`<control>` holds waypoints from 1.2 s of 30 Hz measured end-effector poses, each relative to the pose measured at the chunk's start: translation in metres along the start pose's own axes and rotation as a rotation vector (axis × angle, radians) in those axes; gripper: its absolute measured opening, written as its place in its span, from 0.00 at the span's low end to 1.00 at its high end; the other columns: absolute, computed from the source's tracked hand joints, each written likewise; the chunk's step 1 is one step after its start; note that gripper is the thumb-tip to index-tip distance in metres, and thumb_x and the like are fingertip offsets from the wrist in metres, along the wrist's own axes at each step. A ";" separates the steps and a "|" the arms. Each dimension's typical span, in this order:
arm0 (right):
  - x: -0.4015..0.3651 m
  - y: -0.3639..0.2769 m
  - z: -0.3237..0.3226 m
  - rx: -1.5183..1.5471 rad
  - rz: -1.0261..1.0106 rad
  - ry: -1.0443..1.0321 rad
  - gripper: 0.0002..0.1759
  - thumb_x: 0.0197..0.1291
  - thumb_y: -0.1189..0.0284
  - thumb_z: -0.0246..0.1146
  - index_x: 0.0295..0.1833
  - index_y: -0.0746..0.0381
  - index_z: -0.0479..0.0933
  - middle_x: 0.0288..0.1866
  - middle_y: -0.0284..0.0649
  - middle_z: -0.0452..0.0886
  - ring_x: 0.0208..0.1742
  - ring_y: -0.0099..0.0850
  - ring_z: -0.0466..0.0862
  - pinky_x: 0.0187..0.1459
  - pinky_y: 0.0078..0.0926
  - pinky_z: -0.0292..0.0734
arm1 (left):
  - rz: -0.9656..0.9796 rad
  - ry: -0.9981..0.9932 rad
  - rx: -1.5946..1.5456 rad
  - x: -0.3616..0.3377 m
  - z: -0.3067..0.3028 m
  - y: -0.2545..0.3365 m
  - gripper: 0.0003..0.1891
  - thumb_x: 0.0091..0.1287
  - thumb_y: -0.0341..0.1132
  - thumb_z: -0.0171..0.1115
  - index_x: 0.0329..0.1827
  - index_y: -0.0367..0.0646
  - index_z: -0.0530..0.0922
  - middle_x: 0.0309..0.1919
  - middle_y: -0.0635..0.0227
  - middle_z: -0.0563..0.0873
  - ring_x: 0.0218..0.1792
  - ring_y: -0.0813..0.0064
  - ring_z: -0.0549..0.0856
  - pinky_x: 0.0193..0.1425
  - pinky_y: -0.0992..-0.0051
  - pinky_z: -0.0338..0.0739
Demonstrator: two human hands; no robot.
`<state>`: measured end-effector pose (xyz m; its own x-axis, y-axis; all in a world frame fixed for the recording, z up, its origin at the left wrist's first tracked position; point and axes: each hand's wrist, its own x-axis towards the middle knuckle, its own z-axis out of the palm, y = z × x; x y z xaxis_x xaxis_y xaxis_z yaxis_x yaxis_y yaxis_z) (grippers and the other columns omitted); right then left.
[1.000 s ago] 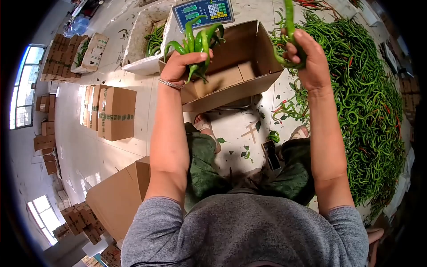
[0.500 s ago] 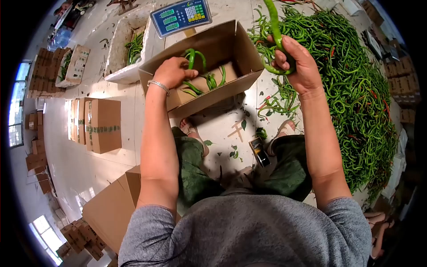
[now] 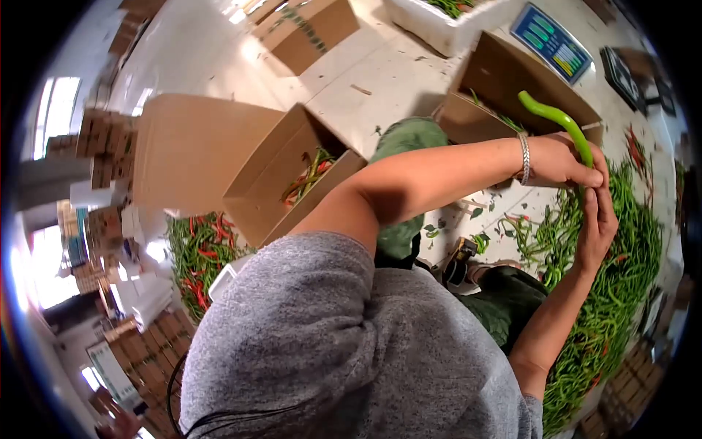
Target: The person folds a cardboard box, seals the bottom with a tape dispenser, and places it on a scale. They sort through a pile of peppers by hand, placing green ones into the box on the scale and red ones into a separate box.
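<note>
Left hand [image 3: 559,159] curled round a green chili pepper [image 3: 556,115]; right hand [image 3: 598,227] half-closed just below, hold unclear. Opposed pulls could snap the pepper.

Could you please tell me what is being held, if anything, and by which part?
A green pepper, held by its lower part, where the left hand and right hand meet.

And here's the pale floor [image 3: 347,106], with a big heap of green peppers [image 3: 621,293] sprawling over one side, flecked with red! Across from it sits a red-and-green pile [image 3: 199,252] beside an open carton [image 3: 256,208], then a taped box [image 3: 311,33], a white foam crate [image 3: 431,29], and leaf scraps [image 3: 477,213] strewn mid-floor.
</note>
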<state>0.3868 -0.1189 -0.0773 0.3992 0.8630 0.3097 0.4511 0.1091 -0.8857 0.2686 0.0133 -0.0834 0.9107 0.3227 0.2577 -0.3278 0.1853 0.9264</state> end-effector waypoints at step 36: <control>-0.474 0.119 -0.106 0.286 1.315 1.129 0.09 0.55 0.71 0.62 0.40 0.62 0.78 0.27 0.32 0.80 0.24 0.19 0.77 0.23 0.17 0.68 | -0.604 -0.108 0.286 0.017 0.093 -0.036 0.14 0.67 0.31 0.54 0.53 0.35 0.74 0.44 0.59 0.83 0.40 0.77 0.82 0.43 0.82 0.76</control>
<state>0.3356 -0.5674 -0.2926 0.7154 -0.2791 -0.6405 -0.6896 -0.1349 -0.7115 0.3192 -0.0741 -0.0872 0.9379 0.1427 -0.3162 0.3129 0.0462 0.9487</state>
